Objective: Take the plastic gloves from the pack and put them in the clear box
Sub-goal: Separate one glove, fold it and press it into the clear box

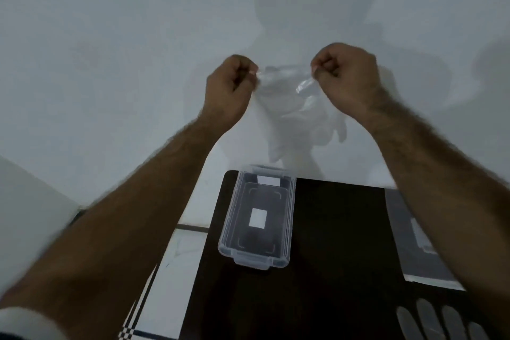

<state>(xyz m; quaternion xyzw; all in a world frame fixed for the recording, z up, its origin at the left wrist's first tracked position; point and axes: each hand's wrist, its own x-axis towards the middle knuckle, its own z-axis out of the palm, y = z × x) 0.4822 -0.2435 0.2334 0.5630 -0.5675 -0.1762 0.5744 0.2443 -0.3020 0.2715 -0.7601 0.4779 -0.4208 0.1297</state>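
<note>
A thin clear plastic glove (296, 107) hangs in the air in front of the white wall, its fingers pointing down. My left hand (230, 85) pinches its cuff on the left and my right hand (346, 74) pinches the cuff on the right, stretching it between them. Below, the clear box (234, 223) stands open on the dark table, with nothing but a white label showing inside. The gloves pack (414, 237) lies flat at the table's right side, partly hidden by my right forearm. Another clear glove (438, 320) lies at the bottom right.
The dark table (331, 270) has its left edge over a white tiled floor (182, 251). A white wall (110, 63) fills the upper view. A white object (27, 215) sits at the far left.
</note>
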